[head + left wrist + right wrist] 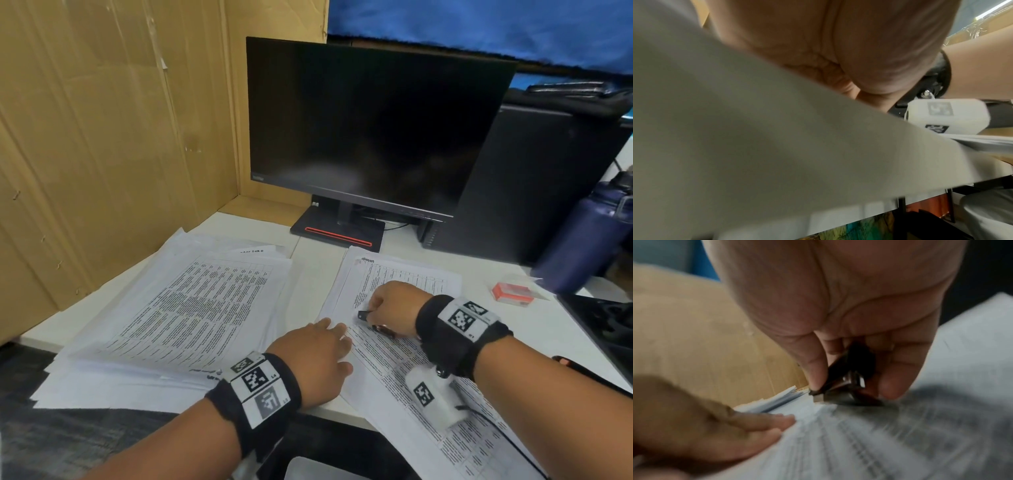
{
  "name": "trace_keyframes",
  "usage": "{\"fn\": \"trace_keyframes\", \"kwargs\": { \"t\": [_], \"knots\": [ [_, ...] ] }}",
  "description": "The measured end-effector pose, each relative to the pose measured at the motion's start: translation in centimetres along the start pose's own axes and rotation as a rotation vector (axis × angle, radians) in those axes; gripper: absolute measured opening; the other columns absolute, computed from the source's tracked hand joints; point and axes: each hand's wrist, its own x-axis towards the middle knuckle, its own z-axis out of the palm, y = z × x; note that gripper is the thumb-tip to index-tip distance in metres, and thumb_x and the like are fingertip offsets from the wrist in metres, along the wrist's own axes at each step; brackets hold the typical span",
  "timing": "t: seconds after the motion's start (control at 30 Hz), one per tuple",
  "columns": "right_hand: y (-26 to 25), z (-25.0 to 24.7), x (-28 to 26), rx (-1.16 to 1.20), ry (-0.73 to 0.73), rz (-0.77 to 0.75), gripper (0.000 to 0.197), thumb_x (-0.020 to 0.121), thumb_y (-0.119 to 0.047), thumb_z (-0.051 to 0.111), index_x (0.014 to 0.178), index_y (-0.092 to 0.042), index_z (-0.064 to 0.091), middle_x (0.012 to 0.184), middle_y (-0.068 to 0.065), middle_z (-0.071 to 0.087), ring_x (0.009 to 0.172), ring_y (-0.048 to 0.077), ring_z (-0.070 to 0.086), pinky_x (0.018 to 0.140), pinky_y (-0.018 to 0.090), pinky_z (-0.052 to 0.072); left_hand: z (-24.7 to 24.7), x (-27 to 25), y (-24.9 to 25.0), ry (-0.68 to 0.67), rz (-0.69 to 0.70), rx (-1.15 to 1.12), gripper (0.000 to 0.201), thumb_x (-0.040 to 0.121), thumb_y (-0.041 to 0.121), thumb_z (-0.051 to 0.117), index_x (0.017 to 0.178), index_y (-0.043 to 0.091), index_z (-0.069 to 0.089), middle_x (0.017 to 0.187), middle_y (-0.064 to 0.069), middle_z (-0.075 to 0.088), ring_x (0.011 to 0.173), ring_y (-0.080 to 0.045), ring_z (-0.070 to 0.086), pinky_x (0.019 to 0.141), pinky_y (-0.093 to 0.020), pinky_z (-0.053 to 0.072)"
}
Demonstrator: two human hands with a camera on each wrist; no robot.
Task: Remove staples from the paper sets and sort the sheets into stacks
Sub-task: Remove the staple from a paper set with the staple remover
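A printed paper set (404, 370) lies on the white desk in front of me. My right hand (387, 308) pinches a small dark metal staple remover (363, 316) whose tip (818, 396) meets the set's top corner. My left hand (329, 346) lies flat with straight fingers (764, 421) pressing the set's left edge beside that corner. A second paper set (394, 274) lies under it, farther back. A broad, loose stack of sheets (185, 308) sits to the left. The staple itself is hidden.
A dark monitor (370, 130) on a black stand (337, 231) fills the back of the desk (318, 250). Cardboard panels (102, 137) wall the left side. A small red box (512, 293) and a dark blue bottle (589, 240) stand at the right.
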Motion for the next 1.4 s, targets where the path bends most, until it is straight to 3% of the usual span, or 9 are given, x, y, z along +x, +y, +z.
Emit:
{"fn": "trace_keyframes", "kwargs": {
  "t": [0.27,0.4,0.67,0.93,1.0,1.13,1.2,1.3,1.4],
  "knots": [
    [1.0,-0.9,-1.4,-0.576,0.232,-0.125,0.023,0.087,-0.022,0.057,0.109,-0.027,0.057,0.108,-0.003,0.055,0.1,0.019,0.051,0.098,0.041,0.046,0.4,0.2,-0.2,0.001,-0.001,-0.022,0.056,0.109,0.04,0.031,0.161,0.022,0.025,0.172,0.006,0.009,0.159,-0.018,0.003,0.129,-0.04,0.016],
    [-0.8,1.2,-1.6,-0.512,0.119,-0.296,0.014,0.091,-0.015,0.05,0.101,-0.02,0.057,0.099,-0.002,0.06,0.088,0.017,0.059,0.083,0.033,0.056,0.8,-0.1,-0.3,0.052,-0.006,-0.067,0.055,0.108,0.04,0.034,0.16,0.022,0.029,0.172,0.007,0.011,0.159,-0.017,0.004,0.128,-0.038,0.014],
    [-2.4,1.9,0.4,-0.558,0.006,-0.307,0.015,0.095,-0.023,0.051,0.103,-0.015,0.061,0.097,0.003,0.067,0.089,0.021,0.064,0.081,0.033,0.056,0.7,-0.6,0.1,0.083,-0.021,-0.133,0.056,0.108,0.039,0.035,0.162,0.027,0.026,0.172,0.011,0.009,0.159,-0.013,0.002,0.127,-0.033,0.008],
    [-3.7,3.1,1.7,-0.701,-0.075,-0.183,0.029,0.097,-0.027,0.051,0.072,-0.013,0.053,0.072,0.002,0.055,0.072,0.02,0.058,0.071,0.032,0.05,0.8,-1.0,0.3,0.11,-0.024,-0.167,0.054,0.109,0.037,0.036,0.161,0.03,0.027,0.171,0.013,0.012,0.159,-0.015,0.005,0.127,-0.034,0.011],
    [-4.2,3.3,1.7,-0.789,-0.126,-0.164,0.03,0.101,-0.027,0.048,0.077,-0.011,0.057,0.077,0.003,0.057,0.076,0.02,0.058,0.081,0.033,0.052,1.2,-0.8,0.1,0.121,-0.027,-0.174,0.053,0.108,0.038,0.037,0.16,0.031,0.03,0.171,0.013,0.014,0.159,-0.017,0.006,0.127,-0.036,0.013],
    [-4.6,3.6,1.6,-0.852,-0.201,-0.132,0.038,0.107,-0.025,0.04,0.128,0.0,0.061,0.127,0.015,0.063,0.12,0.029,0.059,0.108,0.039,0.042,1.9,-0.2,-0.3,0.117,-0.043,-0.19,0.053,0.107,0.04,0.038,0.16,0.034,0.029,0.171,0.015,0.014,0.159,-0.019,0.007,0.127,-0.04,0.014],
    [-4.5,3.3,1.5,-0.826,-0.183,-0.163,0.037,0.106,-0.023,0.042,0.125,0.0,0.062,0.114,0.014,0.066,0.106,0.027,0.063,0.099,0.037,0.046,2.1,-0.1,-0.4,0.116,-0.036,-0.183,0.055,0.107,0.04,0.038,0.161,0.034,0.027,0.171,0.015,0.014,0.159,-0.019,0.007,0.129,-0.042,0.015],
    [-4.0,2.9,0.8,-0.803,-0.108,-0.23,0.03,0.102,-0.021,0.047,0.116,-0.003,0.065,0.079,0.004,0.057,0.066,0.017,0.053,0.06,0.026,0.046,1.8,-0.2,-0.4,0.124,-0.013,-0.177,0.054,0.108,0.038,0.037,0.161,0.031,0.028,0.171,0.014,0.014,0.159,-0.017,0.006,0.128,-0.038,0.012],
    [-3.3,2.6,0.4,-0.753,-0.054,-0.256,0.027,0.099,-0.023,0.049,0.116,-0.005,0.063,0.097,0.006,0.068,0.078,0.02,0.061,0.049,0.024,0.035,1.5,-0.5,-0.2,0.13,0.001,-0.176,0.054,0.108,0.037,0.037,0.161,0.029,0.029,0.171,0.013,0.014,0.159,-0.016,0.006,0.127,-0.034,0.01]
  ]
}}
